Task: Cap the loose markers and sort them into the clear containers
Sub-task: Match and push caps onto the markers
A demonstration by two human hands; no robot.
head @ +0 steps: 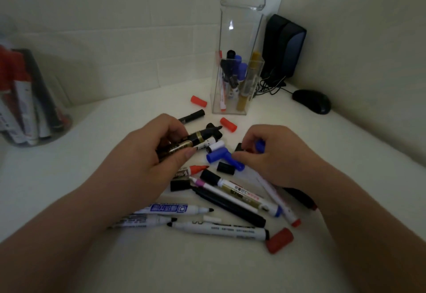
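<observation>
Gripped a black marker with gold bands [196, 141] in the left hand [147, 152], fingers curled over the barrel, thumb pressed along its near side, bare tip angled up and to the right above the pile. Held the right hand [272, 154] knuckles-up over the far right of the pile, fingers curled round a small blue cap [260, 146] that showed between them. Touched a square black cap [239, 148] with the fingertips as well, but could not tell whether that one was pinched.

Saw loose markers strewn across a white table [69, 200] under both hands:
- a white-barrelled marker with blue print [175, 209] and a plain white marker with a black tip [219, 229], both uncapped and nearest the body
- a red-tipped marker [196, 169] just below the left thumb
- a pair of joined blue caps [216, 155] between the hands, with a short black cap [225, 167] just beside them
- a large red cap [280, 240] at the near right edge of the pile

Saw a tall clear square container [230, 108] standing behind the pile, with blue-, black- and gold-capped markers upright inside. Noted a small red cap [198, 100] just left of its base and a second red cap [228, 124] between it and the hands. Saw a round clear jar [57, 126] at far left, with red and black markers leaning in it. Spotted a black computer mouse [311, 101] and a dark speaker [283, 46] in the right corner.
</observation>
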